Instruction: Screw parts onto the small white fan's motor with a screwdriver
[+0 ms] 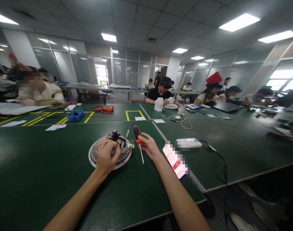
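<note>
My left hand [108, 154] is closed over the round white fan grille [125, 159], its fingers curled at the motor and wiring assembly [116, 137] that sits on it. What the fingertips pinch there is hidden. To the right, my right hand [147, 145] has its thumb and fingers around the lower handle of a red and black screwdriver [136, 131]. The screwdriver's shaft points toward me, its tip close to the table. Between the grille and that handle lies a small slim tool [128, 132], perhaps a test pen. White leads hang at the grille's right side.
Right of my forearm lie a phone [174, 162] and a white power strip [189, 143] with a dark cable. Farther back are a blue bin [75, 115], an orange multimeter [105, 108], paper slips [55, 127] and a coiled white cable [182, 119]. A co-worker [158, 94] sits opposite with white parts.
</note>
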{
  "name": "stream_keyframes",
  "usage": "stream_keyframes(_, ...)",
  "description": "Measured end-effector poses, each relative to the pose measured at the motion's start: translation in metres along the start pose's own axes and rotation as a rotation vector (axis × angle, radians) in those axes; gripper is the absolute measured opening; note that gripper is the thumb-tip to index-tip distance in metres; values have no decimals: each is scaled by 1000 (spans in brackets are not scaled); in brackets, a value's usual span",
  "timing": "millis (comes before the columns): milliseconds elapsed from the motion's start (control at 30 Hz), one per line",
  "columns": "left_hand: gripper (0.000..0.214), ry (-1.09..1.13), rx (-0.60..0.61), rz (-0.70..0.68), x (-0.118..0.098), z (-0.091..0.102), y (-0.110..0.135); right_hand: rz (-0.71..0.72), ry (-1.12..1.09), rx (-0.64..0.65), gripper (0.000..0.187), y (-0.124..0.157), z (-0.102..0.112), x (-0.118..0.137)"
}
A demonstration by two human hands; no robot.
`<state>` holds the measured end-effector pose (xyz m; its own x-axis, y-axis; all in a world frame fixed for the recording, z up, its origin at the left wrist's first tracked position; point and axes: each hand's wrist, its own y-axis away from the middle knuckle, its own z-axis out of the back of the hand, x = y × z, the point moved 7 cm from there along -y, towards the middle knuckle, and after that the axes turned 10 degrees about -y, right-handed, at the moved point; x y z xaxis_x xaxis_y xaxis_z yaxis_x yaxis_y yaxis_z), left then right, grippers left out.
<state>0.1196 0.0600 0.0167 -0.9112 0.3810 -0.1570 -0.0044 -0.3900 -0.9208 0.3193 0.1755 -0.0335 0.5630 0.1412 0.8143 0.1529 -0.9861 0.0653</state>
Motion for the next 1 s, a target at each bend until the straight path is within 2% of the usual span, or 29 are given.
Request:
stream_keyframes(167,6,2,-39,-13,1,2,0,-61,-174,81,46,11,-18,-2)
stream_keyframes(467,22,-22,-147,-57,-2,8,-1,17,-337,-126,40,9,-6,-3)
stream_keyframes(667,20,-16,-157,-17,1,6,0,81,-361,-188,30,9,0,4)
stream_keyframes(1000,16,-12,-118,-46,1,2,0,107,-305,-169,41,8,0,2)
